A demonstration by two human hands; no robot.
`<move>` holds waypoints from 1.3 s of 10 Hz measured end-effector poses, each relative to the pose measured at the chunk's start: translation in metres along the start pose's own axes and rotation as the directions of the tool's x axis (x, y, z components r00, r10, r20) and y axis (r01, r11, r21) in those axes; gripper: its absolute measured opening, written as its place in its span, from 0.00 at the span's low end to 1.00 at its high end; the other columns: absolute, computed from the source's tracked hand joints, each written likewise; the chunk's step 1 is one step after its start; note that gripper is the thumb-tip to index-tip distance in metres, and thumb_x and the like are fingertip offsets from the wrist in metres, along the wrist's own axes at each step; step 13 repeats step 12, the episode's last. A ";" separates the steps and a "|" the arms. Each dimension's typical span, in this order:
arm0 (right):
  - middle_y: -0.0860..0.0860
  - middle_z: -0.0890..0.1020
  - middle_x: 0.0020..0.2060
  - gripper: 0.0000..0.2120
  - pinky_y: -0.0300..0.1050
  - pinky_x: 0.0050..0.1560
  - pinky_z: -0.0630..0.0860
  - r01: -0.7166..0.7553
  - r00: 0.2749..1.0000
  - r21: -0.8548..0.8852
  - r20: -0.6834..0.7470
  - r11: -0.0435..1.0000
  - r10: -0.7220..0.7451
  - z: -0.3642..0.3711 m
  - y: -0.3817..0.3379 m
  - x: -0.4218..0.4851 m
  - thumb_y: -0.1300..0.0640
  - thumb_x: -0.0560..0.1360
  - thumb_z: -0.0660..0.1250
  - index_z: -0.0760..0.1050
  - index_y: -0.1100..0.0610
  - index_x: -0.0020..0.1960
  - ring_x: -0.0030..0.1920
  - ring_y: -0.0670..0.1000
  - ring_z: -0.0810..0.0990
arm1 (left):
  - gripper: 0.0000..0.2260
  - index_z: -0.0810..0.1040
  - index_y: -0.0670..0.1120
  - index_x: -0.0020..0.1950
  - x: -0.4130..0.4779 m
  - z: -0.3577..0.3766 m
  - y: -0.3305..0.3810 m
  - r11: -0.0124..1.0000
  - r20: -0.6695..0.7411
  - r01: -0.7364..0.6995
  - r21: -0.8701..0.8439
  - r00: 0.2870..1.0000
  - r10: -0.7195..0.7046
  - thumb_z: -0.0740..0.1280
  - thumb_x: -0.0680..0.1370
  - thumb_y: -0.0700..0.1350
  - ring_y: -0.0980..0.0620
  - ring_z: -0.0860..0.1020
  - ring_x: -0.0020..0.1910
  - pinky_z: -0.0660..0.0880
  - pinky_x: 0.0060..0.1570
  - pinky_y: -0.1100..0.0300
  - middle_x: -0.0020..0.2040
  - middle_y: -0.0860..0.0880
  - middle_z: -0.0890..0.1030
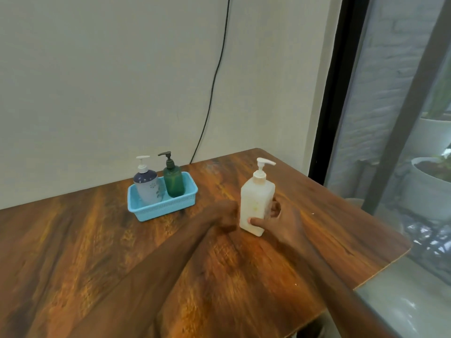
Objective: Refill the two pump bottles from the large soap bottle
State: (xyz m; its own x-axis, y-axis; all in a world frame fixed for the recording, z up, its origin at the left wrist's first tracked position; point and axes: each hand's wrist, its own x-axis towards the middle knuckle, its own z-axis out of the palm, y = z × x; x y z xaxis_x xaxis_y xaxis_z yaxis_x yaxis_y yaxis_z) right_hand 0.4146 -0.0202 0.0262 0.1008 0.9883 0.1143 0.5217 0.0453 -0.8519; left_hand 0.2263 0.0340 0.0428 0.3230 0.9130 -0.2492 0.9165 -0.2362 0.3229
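Large soap bottle (pixel 256 203): a white, squarish translucent bottle with a white pump top stood upright on the wooden table (pixel 85 240), right of centre and nearer the person than the basket.
Right hand (pixel 280 222): it was wrapped around the lower half of the large soap bottle, thumb across the front face and fingers curled behind the right side.
Left hand (pixel 225 215): it sat just left of the large soap bottle, close to its side, blurred; whether it was curled shut or touching the bottle could not be told.
Forearms: both reached in from the bottom edge and met at the bottle, bare.
Blue basket (pixel 156 211): a light blue plastic mesh basket rested on the table toward the back wall, left of the large bottle and well apart from it.
Grey-blue pump bottle (pixel 147 185): it stood upright in the left part of the basket, with a dark top band and a white pump.
Green pump bottle (pixel 173 181): it stood upright in the right part of the basket, just beside the grey-blue one, with a dark pump.
Black cable (pixel 214 76): it ran down the pale wall behind the table.
Window (pixel 402 118): a dark-framed pane lay along the right side, with white plant pots (pixel 429 189) visible beyond it.
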 end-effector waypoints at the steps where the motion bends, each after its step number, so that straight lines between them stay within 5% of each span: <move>1: 0.49 0.77 0.68 0.45 0.52 0.58 0.80 -0.023 0.999 0.005 -0.034 1.000 0.023 0.003 -0.003 0.038 0.41 0.60 0.83 0.68 0.50 0.71 0.62 0.51 0.79 | 0.25 0.71 0.50 0.75 0.041 -0.005 -0.010 0.998 -0.004 0.056 0.008 0.998 -0.056 0.70 0.79 0.46 0.45 0.75 0.69 0.74 0.70 0.46 0.71 0.47 0.76; 3: 0.52 0.78 0.66 0.41 0.47 0.60 0.76 -0.028 1.000 0.063 0.007 0.998 0.028 0.008 -0.004 0.128 0.44 0.63 0.82 0.69 0.53 0.70 0.63 0.53 0.79 | 0.18 0.76 0.48 0.67 0.112 -0.012 -0.035 0.995 -0.126 0.101 -0.014 0.987 -0.102 0.72 0.79 0.52 0.47 0.80 0.57 0.79 0.60 0.52 0.62 0.47 0.81; 4: 0.57 0.75 0.68 0.36 0.35 0.58 0.74 -0.003 0.995 0.124 0.099 0.992 -0.010 0.011 -0.003 0.177 0.55 0.70 0.79 0.67 0.60 0.72 0.68 0.57 0.74 | 0.27 0.75 0.47 0.71 0.140 -0.020 -0.045 0.996 -0.090 0.092 -0.004 0.992 -0.092 0.72 0.77 0.59 0.45 0.80 0.61 0.77 0.64 0.50 0.65 0.46 0.80; 5: 0.54 0.79 0.64 0.35 0.38 0.54 0.75 0.022 0.993 0.059 -0.116 0.998 -0.015 0.022 -0.003 0.228 0.53 0.65 0.82 0.71 0.57 0.68 0.63 0.54 0.79 | 0.33 0.74 0.48 0.72 0.162 -0.028 -0.052 0.996 -0.058 0.084 -0.004 0.995 -0.084 0.74 0.73 0.63 0.45 0.79 0.63 0.77 0.66 0.46 0.67 0.47 0.80; 6: 0.53 0.81 0.61 0.39 0.53 0.59 0.80 0.012 0.974 0.036 -0.227 0.999 -0.004 0.033 -0.002 0.272 0.47 0.60 0.84 0.73 0.56 0.65 0.60 0.55 0.81 | 0.36 0.72 0.48 0.74 0.176 -0.036 -0.054 0.996 -0.039 0.090 0.015 0.995 -0.090 0.74 0.72 0.65 0.44 0.78 0.65 0.76 0.67 0.46 0.69 0.47 0.78; 11: 0.51 0.79 0.65 0.38 0.55 0.60 0.79 0.057 0.972 -0.013 -0.227 0.998 -0.059 0.072 0.040 0.333 0.45 0.62 0.82 0.70 0.52 0.66 0.64 0.56 0.79 | 0.41 0.66 0.47 0.80 0.194 -0.047 -0.045 0.976 0.048 0.159 0.150 0.985 -0.168 0.71 0.74 0.68 0.40 0.71 0.73 0.72 0.71 0.43 0.76 0.42 0.70; 13: 0.46 0.80 0.62 0.42 0.49 0.54 0.81 0.060 0.976 -0.008 -0.210 0.998 -0.060 0.073 0.056 0.329 0.36 0.57 0.80 0.70 0.46 0.66 0.60 0.50 0.81 | 0.42 0.61 0.47 0.83 0.185 -0.043 -0.042 0.974 0.049 0.185 0.129 0.980 -0.192 0.69 0.76 0.67 0.39 0.64 0.78 0.67 0.75 0.42 0.81 0.42 0.63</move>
